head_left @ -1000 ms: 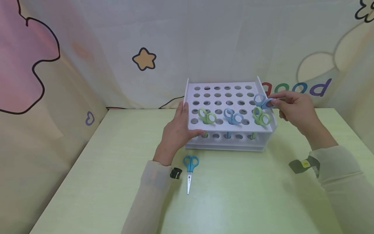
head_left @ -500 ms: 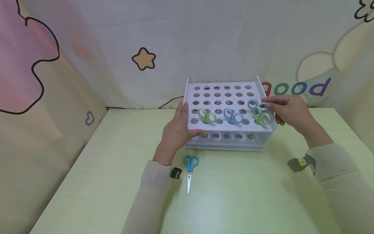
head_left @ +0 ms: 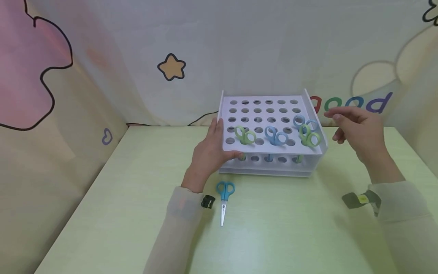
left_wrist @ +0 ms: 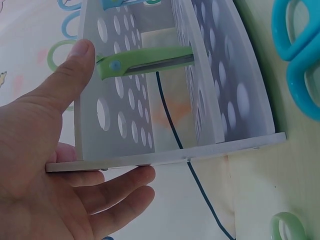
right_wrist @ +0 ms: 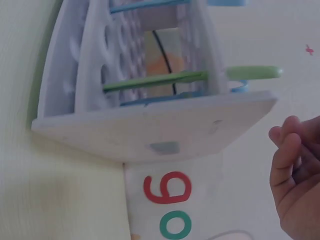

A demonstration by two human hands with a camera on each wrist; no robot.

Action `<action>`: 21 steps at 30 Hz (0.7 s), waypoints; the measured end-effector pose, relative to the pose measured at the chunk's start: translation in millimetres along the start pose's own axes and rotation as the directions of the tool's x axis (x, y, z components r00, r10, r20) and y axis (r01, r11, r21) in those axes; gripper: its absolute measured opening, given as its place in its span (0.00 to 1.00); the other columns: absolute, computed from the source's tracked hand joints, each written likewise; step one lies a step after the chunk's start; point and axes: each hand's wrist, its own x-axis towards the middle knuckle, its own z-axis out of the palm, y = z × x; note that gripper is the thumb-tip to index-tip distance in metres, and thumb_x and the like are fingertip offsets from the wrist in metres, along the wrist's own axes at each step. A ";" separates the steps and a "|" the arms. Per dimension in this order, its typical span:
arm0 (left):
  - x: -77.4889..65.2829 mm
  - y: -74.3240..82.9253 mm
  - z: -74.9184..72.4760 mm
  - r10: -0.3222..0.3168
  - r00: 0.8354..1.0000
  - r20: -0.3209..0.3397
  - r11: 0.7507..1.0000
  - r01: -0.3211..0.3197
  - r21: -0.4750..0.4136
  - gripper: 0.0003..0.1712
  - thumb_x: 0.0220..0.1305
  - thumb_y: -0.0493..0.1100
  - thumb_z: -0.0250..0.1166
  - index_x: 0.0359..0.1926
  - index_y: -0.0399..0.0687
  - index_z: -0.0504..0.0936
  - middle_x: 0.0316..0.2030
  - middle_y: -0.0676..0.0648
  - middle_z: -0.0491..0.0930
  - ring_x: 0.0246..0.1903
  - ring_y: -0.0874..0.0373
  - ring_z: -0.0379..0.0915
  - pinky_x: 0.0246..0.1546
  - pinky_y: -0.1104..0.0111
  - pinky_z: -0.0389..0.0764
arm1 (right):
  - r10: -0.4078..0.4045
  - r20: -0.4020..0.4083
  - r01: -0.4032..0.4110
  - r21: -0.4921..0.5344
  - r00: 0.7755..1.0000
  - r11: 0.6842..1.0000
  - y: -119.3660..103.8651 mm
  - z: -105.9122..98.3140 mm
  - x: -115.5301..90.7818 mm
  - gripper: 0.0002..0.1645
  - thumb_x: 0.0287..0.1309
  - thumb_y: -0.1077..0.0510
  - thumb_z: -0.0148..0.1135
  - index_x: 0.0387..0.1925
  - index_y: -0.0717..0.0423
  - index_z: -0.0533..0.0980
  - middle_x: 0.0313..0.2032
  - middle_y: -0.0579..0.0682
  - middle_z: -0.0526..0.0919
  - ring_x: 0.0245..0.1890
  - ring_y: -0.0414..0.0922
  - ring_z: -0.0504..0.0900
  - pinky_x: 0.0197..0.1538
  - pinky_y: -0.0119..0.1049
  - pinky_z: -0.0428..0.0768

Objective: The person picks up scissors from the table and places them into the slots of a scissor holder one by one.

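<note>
My left hand [head_left: 206, 156] grips the left side of a white rack [head_left: 284, 150], thumb on its front edge and fingers against the outside of the side panel. Off the rack's right side, my right hand [head_left: 359, 131] hovers with loosely bent fingers and nothing in it. Handles up in the front row are light green scissors [head_left: 243, 137], light blue scissors [head_left: 273, 137] and a second green pair [head_left: 305, 139]. Behind that second pair stands another light blue pair [head_left: 303, 123], partly hidden. Teal-handled scissors [head_left: 224, 195] lie on the table before the rack.
The rack's top plate has rows of round holes, with side panels rising beyond it. A lower perforated shelf [left_wrist: 240, 90] shows in the left wrist view. Behind stands a printed backdrop [head_left: 256, 45]; a thin dark cable [head_left: 203, 117] runs along it. The table [head_left: 154, 182] is pale green.
My right hand lowered the rear light blue scissors into the rack, let them go, and drew back to the right. My left hand keeps its place on the rack.
</note>
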 end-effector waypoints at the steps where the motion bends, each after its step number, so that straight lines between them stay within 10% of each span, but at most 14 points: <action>1: 0.1 0.6 -0.6 0.002 1.000 0.003 1.000 -0.002 0.002 0.71 0.52 0.63 0.77 0.81 0.43 0.41 0.80 0.43 0.37 0.44 0.51 0.74 0.30 0.65 0.72 | -0.025 -0.012 0.026 0.084 1.000 0.996 -1.8 -0.7 -2.4 0.12 0.70 0.62 0.60 0.51 0.58 0.83 0.38 0.38 0.88 0.17 0.42 0.78 0.25 0.28 0.78; 5: 0.4 1.0 -2.2 0.002 1.000 0.012 1.000 -0.002 0.005 0.71 0.52 0.64 0.77 0.81 0.43 0.40 0.80 0.44 0.37 0.40 0.52 0.74 0.29 0.66 0.72 | -0.132 -0.060 0.144 0.339 0.989 0.930 -10.3 3.8 -16.3 0.10 0.67 0.69 0.62 0.47 0.67 0.83 0.37 0.50 0.89 0.14 0.44 0.78 0.22 0.28 0.77; 10: -0.1 0.0 -2.4 0.002 1.000 0.015 1.000 -0.002 0.000 0.72 0.53 0.63 0.77 0.81 0.43 0.38 0.80 0.44 0.36 0.33 0.51 0.73 0.28 0.65 0.72 | -0.255 -0.050 0.252 0.421 0.966 0.871 -16.6 21.1 -39.4 0.12 0.67 0.70 0.61 0.49 0.75 0.79 0.35 0.55 0.89 0.15 0.46 0.77 0.22 0.28 0.78; 21: -0.9 0.5 -1.4 0.000 1.000 0.009 1.000 0.000 -0.007 0.72 0.53 0.64 0.76 0.81 0.42 0.38 0.80 0.43 0.37 0.41 0.50 0.75 0.32 0.65 0.74 | -0.187 0.183 0.159 0.155 0.965 0.975 4.9 75.1 -72.9 0.11 0.72 0.64 0.58 0.50 0.68 0.80 0.35 0.50 0.88 0.19 0.45 0.78 0.26 0.29 0.79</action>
